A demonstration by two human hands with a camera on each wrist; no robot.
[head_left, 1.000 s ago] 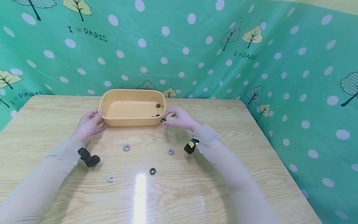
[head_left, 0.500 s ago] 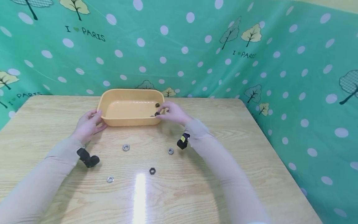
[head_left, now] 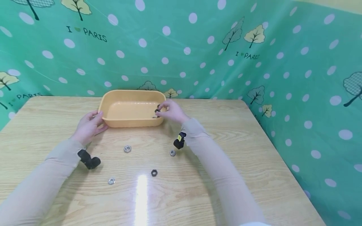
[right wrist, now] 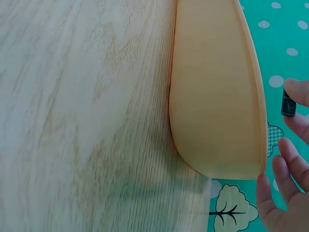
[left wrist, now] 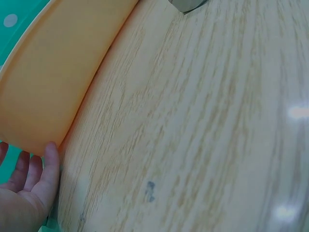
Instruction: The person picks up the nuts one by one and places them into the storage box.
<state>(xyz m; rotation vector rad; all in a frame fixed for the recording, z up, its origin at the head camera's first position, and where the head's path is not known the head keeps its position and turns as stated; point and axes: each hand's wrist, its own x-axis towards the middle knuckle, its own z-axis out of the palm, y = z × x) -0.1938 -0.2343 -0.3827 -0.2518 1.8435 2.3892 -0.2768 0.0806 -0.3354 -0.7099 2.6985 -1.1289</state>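
Note:
Over the right end of the yellow-orange plastic bin (head_left: 130, 123), my right hand (head_left: 173, 112) pinches a black hex nut (head_left: 157, 110) between thumb and fingertips. The right wrist view shows that nut (right wrist: 288, 105) edge-on, above the bin's rim, with the other fingers spread beside the wall. My left hand (head_left: 88, 126) rests against the bin's left end. In the left wrist view its fingertips (left wrist: 50, 147) touch the outer wall. Another dark nut (head_left: 159, 106) lies inside the bin's right end, partly covered by the right hand.
On the wooden table (head_left: 232, 150) lie a silver nut (head_left: 127, 149), a second silver nut (head_left: 172, 153), a black nut (head_left: 154, 173) and a small silver nut (head_left: 111, 181). A green dotted curtain (head_left: 181, 56) hangs behind the bin and along the right side.
My right hand has moved left with the black nut, from outside the bin's right end to over its inside. The left hand and bin have stayed in place.

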